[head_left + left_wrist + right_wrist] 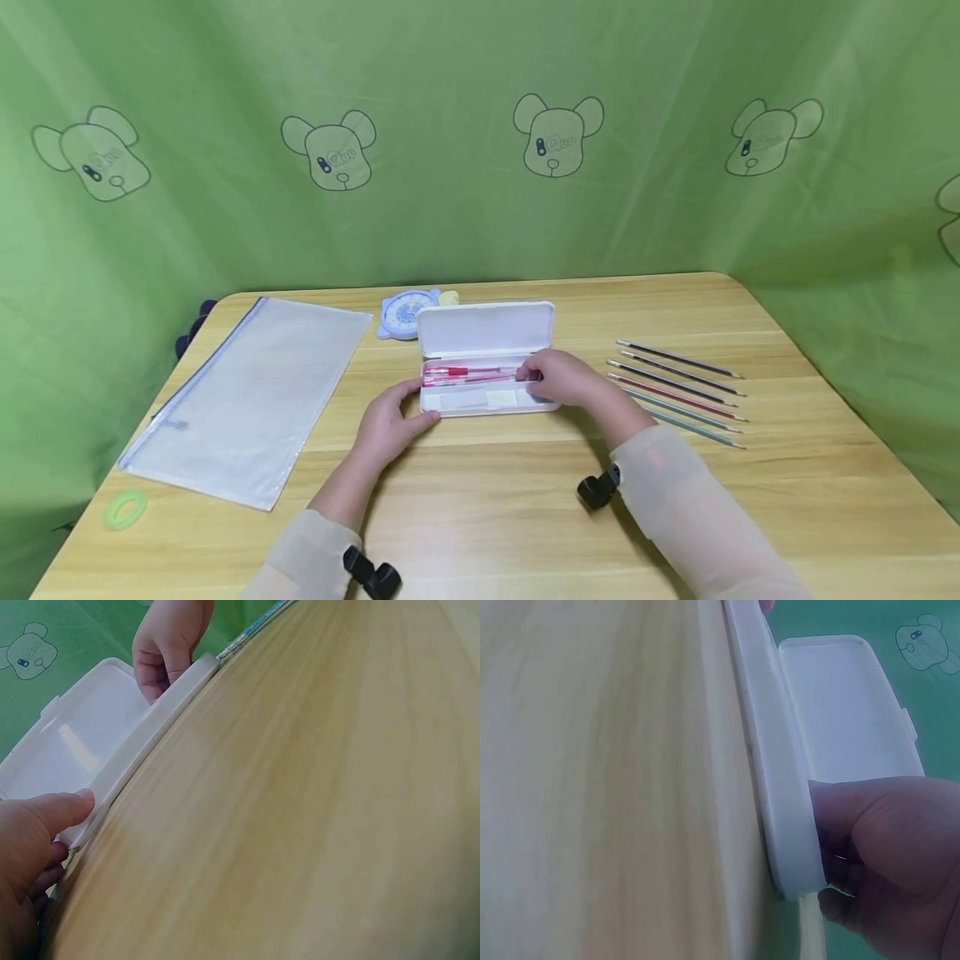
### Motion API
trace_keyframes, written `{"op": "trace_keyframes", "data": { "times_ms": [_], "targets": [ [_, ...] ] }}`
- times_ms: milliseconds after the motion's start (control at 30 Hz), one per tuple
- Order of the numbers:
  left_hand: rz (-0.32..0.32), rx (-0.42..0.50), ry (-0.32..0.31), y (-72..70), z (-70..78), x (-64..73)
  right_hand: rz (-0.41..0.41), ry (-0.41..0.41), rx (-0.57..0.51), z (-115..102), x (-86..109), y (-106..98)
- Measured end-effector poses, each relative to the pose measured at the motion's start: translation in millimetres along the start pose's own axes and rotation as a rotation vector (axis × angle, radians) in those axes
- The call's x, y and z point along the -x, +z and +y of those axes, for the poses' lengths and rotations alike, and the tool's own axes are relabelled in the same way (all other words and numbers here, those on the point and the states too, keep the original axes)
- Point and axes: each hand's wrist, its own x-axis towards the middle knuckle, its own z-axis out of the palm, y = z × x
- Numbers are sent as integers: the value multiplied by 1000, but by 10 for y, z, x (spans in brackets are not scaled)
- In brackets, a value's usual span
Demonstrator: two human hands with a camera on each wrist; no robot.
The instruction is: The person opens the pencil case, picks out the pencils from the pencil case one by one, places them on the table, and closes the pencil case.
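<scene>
A white pencil case [457,412] lies on the table with its lid [486,329] raised at the back. Several red pens [461,372] with clear barrels lie lengthwise in its rear part. My left hand [386,423] grips the case's left end, thumb at the front corner and fingers round the side. Inside the right end, my right hand [558,377] has its fingers bent down at the pens' right tips. In the right wrist view, the case's front wall [772,750] hides those fingertips, so I cannot tell whether they pinch a pen.
Several pencils [675,383] lie in a slanted row to the right. At the left is a clear zip pouch [247,400], with a green ring [125,510] near its lower corner. Behind the case sits a blue toy clock [405,313]. A green curtain [450,208] hangs behind the table.
</scene>
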Motion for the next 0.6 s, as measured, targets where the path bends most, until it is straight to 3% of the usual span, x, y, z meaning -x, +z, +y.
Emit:
{"op": "trace_keyframes", "data": {
  "times_ms": [600],
  "targets": [
    [1, 9, 6, 2, 1, 3, 19, -22, -118, 78, -15, -25]
  ]
}}
